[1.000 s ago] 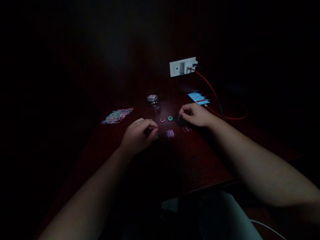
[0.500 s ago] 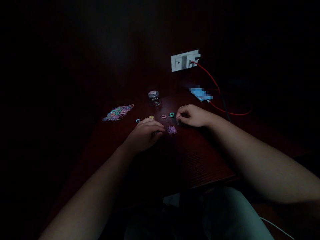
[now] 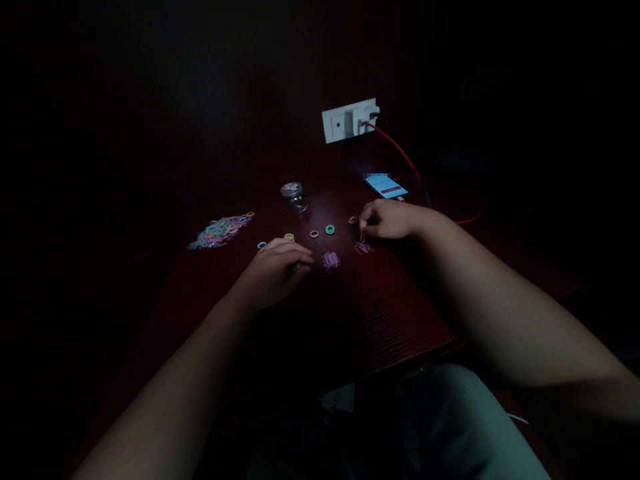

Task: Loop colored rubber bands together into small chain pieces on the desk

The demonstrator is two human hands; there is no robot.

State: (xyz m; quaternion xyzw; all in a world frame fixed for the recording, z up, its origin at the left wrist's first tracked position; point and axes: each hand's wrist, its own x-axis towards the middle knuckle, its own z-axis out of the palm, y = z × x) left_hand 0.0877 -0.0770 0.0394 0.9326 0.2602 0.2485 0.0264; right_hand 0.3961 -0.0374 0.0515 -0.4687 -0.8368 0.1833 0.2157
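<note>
My right hand (image 3: pixel 387 219) pinches a thin pink band (image 3: pixel 363 236) just above a small pink pile (image 3: pixel 365 248). My left hand (image 3: pixel 277 270) rests on the table left of a purple pile of bands (image 3: pixel 331 261), its fingers curled together around something I cannot make out. Beyond the hands lie a blue ring (image 3: pixel 262 245), a yellow ring (image 3: pixel 289 237), a pink ring (image 3: pixel 314 234), a green ring (image 3: pixel 330 230) and an orange ring (image 3: pixel 353 219), the last beside my right fingertips. A large heap of mixed bands (image 3: pixel 220 232) lies at the left.
A clear lidded jar (image 3: pixel 292 193) stands at the back of the dark red table (image 3: pixel 400 317). A lit phone (image 3: pixel 387 186) lies at the back right. A red cable (image 3: pixel 400 147) hangs from a wall socket (image 3: pixel 340 125).
The view has shifted, so the table's things appear further left. My right hand has moved right, away from the purple pile, with the band; the pink pile and orange ring now show.
</note>
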